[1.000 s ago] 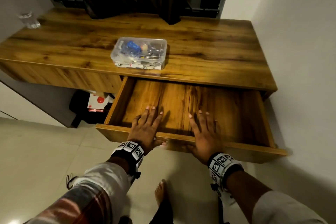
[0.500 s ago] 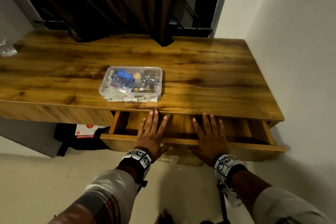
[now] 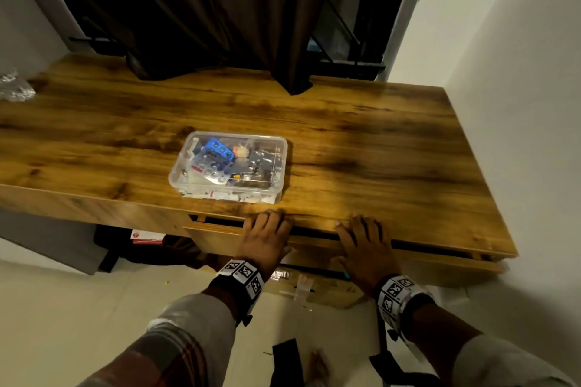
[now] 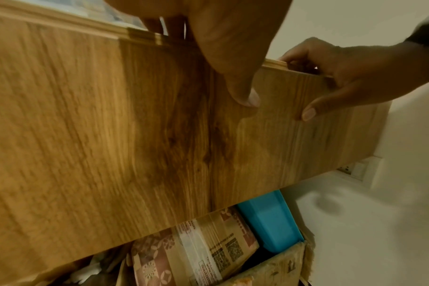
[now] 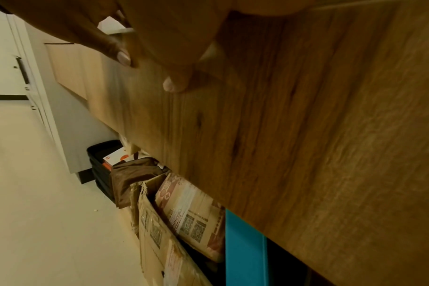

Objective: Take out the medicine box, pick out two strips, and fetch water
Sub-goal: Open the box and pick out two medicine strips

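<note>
The clear plastic medicine box point(image 3: 229, 166), lid on and strips visible inside, sits on the wooden desk point(image 3: 393, 141) near its front edge. Just below it, both hands lie flat against the drawer front point(image 3: 217, 237), which stands almost flush with the desk. My left hand point(image 3: 265, 239) has its fingers reaching over the drawer's top edge, its thumb point(image 4: 245, 96) on the front panel point(image 4: 135, 135). My right hand point(image 3: 361, 245) presses the same way further right, and the left wrist view shows this right hand point(image 4: 355, 73) too. A water glass point(image 3: 15, 89) stands at the desk's far left.
A dark curtain point(image 3: 220, 9) hangs behind the desk and a white wall point(image 3: 534, 135) closes the right side. Under the desk are a cardboard box point(image 5: 159, 232) with packets, a teal container point(image 4: 269, 222) and a black bin point(image 5: 100, 160).
The drawer has slid from wide open to almost shut under both hands. My head has come closer and higher over the desk.
</note>
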